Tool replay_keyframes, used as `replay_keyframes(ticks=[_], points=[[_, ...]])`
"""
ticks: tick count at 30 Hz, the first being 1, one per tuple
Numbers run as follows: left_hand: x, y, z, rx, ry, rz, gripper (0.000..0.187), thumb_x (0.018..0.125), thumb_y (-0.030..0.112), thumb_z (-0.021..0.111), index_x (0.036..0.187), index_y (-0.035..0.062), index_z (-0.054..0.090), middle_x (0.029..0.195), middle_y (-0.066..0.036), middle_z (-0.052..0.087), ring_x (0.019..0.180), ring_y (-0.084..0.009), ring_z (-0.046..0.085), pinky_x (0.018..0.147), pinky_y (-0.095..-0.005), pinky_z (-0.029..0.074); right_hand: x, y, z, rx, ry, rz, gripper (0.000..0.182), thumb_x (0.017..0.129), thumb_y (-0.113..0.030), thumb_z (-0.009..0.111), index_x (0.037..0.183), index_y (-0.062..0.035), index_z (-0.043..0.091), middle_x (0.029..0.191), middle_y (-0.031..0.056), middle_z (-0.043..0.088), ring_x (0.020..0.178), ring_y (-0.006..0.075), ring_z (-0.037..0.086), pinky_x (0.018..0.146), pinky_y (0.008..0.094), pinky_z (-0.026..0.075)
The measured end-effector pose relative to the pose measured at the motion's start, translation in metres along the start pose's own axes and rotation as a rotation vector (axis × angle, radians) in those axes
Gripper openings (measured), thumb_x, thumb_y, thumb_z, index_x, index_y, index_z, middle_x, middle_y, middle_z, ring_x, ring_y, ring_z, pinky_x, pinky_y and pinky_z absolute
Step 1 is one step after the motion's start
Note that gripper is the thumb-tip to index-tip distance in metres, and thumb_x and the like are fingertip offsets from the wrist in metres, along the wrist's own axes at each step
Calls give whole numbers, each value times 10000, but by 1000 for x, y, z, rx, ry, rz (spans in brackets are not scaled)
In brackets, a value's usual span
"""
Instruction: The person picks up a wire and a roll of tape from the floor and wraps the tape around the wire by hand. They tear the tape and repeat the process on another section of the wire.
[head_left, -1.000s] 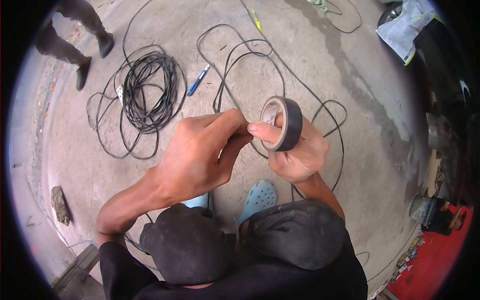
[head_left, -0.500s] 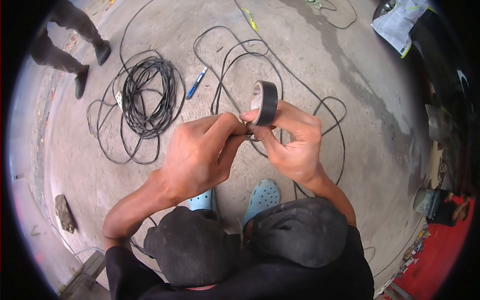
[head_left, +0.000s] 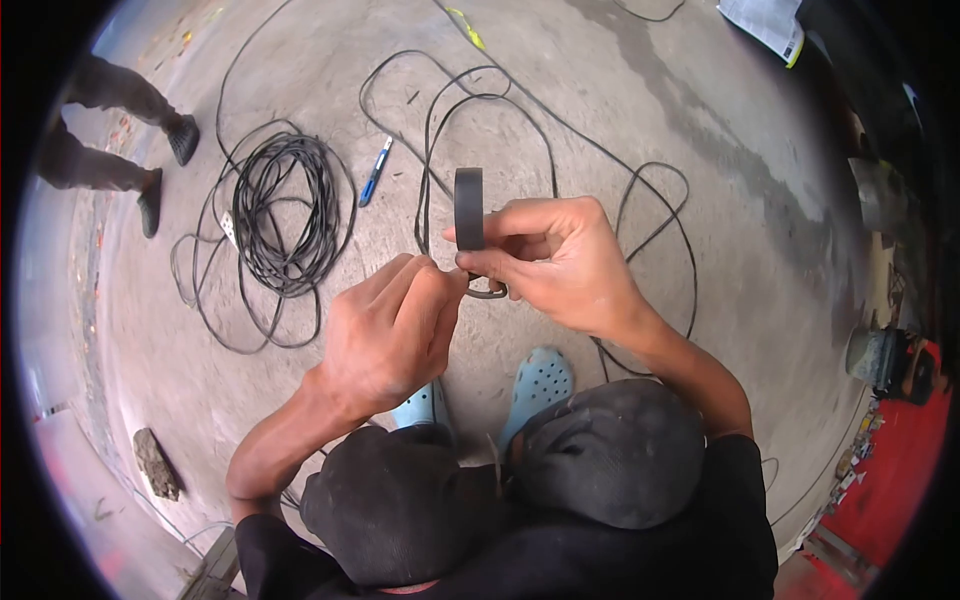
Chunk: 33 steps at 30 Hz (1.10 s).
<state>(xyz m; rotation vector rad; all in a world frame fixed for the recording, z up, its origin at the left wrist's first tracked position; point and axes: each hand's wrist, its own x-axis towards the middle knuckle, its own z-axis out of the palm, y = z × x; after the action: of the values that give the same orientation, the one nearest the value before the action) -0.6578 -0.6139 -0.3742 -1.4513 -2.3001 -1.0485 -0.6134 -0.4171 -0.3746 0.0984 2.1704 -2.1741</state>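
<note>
My right hand point(head_left: 555, 260) grips a roll of black electrical tape point(head_left: 468, 208) between thumb and fingers, the roll standing on edge. Close beside it, my left hand point(head_left: 395, 325) is closed in a pinch on a black cable point(head_left: 487, 293), whose short bend shows just below the tape roll. The exact spot where tape and cable meet is hidden by my fingers. Both hands are above the concrete floor, in front of my knees.
A coiled black cable point(head_left: 285, 215) with a white socket point(head_left: 228, 228) lies at the left. Near it is a blue utility knife point(head_left: 375, 172). Loose cable loops point(head_left: 655, 175) spread ahead and right. Another person's legs point(head_left: 120, 130) stand at upper left. A stone point(head_left: 155, 463) lies lower left.
The tape roll has turned so its outer edge faces me and its hollow centre no longer shows. My right hand has rotated with it, while my left hand keeps its pinch. The view has shifted slightly.
</note>
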Motion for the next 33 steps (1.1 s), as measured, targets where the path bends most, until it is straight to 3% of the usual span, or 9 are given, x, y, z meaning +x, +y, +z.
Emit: replay_keyframes(ticks=[4,9,18,21,24,27,28,33], points=[[1,-3,1,47,-7,73,246,756,-159,709,864,7,564,650,-62,494,504,-206,511,431,-349,385,1,-8,0,-31,7,56,118,888,-29,774,937,74,740,725,24,685,656,29,581,538,226,454],[-3,-7,0,136,-82,166,308,666,-58,675,963,-9,613,724,-50,512,582,-177,539,464,-317,447,8,-2,-8,-77,-93,50,139,896,-58,772,913,76,737,648,-6,602,595,11,493,472,241,368],[0,-9,2,157,-43,203,337,680,-95,685,1006,-34,627,709,-44,501,563,-161,507,459,-304,413,16,-17,-20,-39,-205,180,119,886,-48,749,898,70,751,631,62,666,519,88,632,454,219,483],[2,-11,8,149,37,201,409,665,-119,676,1067,-54,644,684,-33,483,543,-153,477,449,-298,391,21,-20,-23,19,-247,210,132,901,-62,737,887,68,752,630,70,663,506,89,628,448,217,481],[1,-10,5,184,13,194,496,643,-127,667,1136,-71,655,663,-21,462,530,-145,449,438,-291,369,23,-15,-25,72,-280,227,220,925,-153,760,1036,37,767,660,39,666,501,68,599,446,201,489],[-2,-12,4,198,2,244,559,622,-127,662,1179,-80,658,651,-12,445,521,-140,430,433,-288,356,23,-18,-24,44,-294,240,190,925,-105,722,825,56,738,630,63,660,502,78,617,458,207,478],[-3,-13,4,194,10,270,577,615,-127,660,1190,-82,658,647,-10,439,519,-139,424,432,-287,352,23,-18,-24,24,-304,247,199,924,-112,722,822,58,735,630,65,660,507,80,620,467,214,481],[1,-6,8,54,-26,101,336,725,-130,671,1048,-42,645,674,-48,533,538,-176,532,455,-317,415,24,-11,-22,-250,-265,165,233,913,-157,736,858,70,732,643,101,676,553,105,642,524,278,495]])
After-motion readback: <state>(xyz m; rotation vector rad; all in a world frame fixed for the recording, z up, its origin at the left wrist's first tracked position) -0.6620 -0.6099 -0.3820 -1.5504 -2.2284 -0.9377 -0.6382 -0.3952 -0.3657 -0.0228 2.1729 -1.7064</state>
